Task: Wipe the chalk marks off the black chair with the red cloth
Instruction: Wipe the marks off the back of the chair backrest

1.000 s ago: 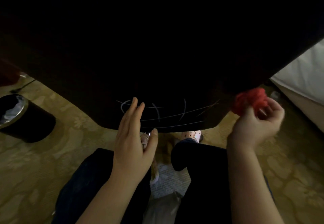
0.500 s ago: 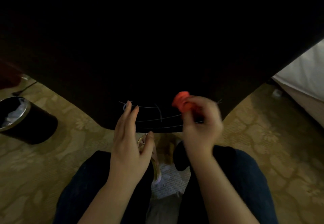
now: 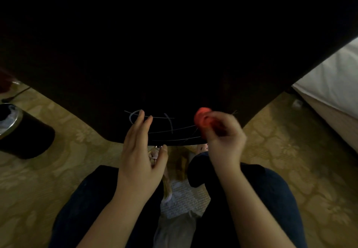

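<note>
Far left, a round black waste bin with a shiny metal rim and a white liner [image 3: 23, 131] stands on the yellow patterned carpet [image 3: 73, 162]. Filling the middle is the big black chair [image 3: 174, 63], lower edge towards me, thin white chalk marks [image 3: 171, 125] across it: a loop, a short upright stroke and long curved lines running sideways. My left hand [image 3: 141, 154] is flat and wide, holding nothing. Its fingers are straight and close together, tips lying on the chair right at the loop, thumb spread out below the chair's edge.

Moving right, the red cloth [image 3: 203, 119] is bunched into a ball in front of the chair at the right end of the chalk lines. Whether it touches, I cannot tell through the blur. My right hand [image 3: 224, 139] is curled round it, gripping from below.

Lower down are my knees in dark blue trousers [image 3: 271, 189], something white and patterned [image 3: 182, 199] between them. Far right is a bed with white sheets [image 3: 333, 81].
</note>
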